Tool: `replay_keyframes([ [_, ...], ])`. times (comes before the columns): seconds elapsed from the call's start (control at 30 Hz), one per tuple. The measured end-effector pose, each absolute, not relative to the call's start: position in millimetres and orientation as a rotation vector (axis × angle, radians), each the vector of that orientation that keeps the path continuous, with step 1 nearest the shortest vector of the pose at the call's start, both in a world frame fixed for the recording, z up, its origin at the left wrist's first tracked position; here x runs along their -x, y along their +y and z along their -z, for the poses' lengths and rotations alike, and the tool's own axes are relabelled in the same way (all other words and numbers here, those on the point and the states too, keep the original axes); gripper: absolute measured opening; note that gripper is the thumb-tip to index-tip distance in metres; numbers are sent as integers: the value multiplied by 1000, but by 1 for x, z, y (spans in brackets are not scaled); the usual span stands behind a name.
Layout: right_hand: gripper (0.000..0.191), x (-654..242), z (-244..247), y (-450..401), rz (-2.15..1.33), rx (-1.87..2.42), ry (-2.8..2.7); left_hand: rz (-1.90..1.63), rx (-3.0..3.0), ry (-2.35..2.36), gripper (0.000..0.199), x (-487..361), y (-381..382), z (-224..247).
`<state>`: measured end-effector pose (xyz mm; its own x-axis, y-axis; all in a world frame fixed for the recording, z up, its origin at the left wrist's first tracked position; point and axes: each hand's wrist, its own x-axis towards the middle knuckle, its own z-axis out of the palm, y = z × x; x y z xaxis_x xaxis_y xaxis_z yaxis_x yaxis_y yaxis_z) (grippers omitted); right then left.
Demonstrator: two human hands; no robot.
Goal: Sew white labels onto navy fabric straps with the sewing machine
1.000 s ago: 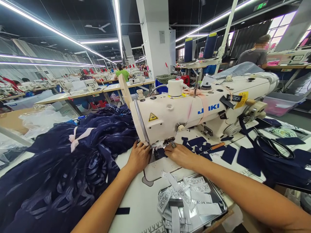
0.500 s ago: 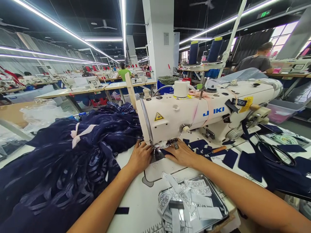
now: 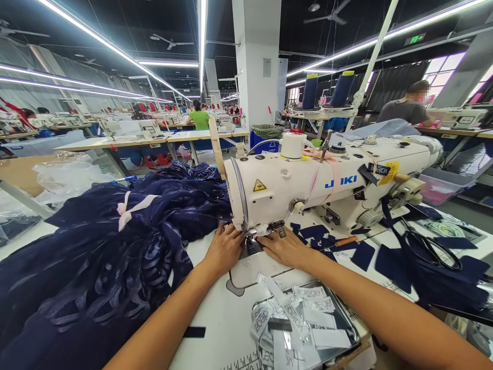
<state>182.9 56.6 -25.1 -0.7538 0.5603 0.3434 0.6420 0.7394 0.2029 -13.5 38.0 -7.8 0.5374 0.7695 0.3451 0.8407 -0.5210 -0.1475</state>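
Note:
Both hands are at the needle area of a white sewing machine [image 3: 292, 180]. My left hand [image 3: 224, 250] lies left of the presser foot [image 3: 252, 246], its fingers bent and pressed together over the edge of navy fabric. On the other side, my right hand [image 3: 287, 249] has its fingertips pinched close to the foot, at a dark bit of the fabric. The machine head partly hides the fingertips and most of the fabric there. A large heap of navy garments [image 3: 96, 267], tied with a pale pink strip [image 3: 133, 208], spreads left of my left hand.
A metal tray [image 3: 352, 334] of white printed labels stands in front of the machine. Navy fabric pieces [image 3: 362, 255], an orange-handled tool [image 3: 346, 240] and black-handled scissors [image 3: 431, 249] lie to the right. A short dark strip [image 3: 194, 332] lies near my left forearm. Other people work farther back.
The camera view has shifted slightly, so the machine sits a little farther right and lower. Both hands stay beside the presser foot; my right fingers have drawn in closer to it.

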Motion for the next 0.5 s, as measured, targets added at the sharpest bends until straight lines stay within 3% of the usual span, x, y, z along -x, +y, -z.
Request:
replay_keyframes([
  [0.3,29,-186,33,58,537,856,-2534,167,2467,-1475,23,8,28,7],
  [0.5,28,-191,44,65,508,773,-2476,-15,2376,-1520,20,20,-15,-22],
])
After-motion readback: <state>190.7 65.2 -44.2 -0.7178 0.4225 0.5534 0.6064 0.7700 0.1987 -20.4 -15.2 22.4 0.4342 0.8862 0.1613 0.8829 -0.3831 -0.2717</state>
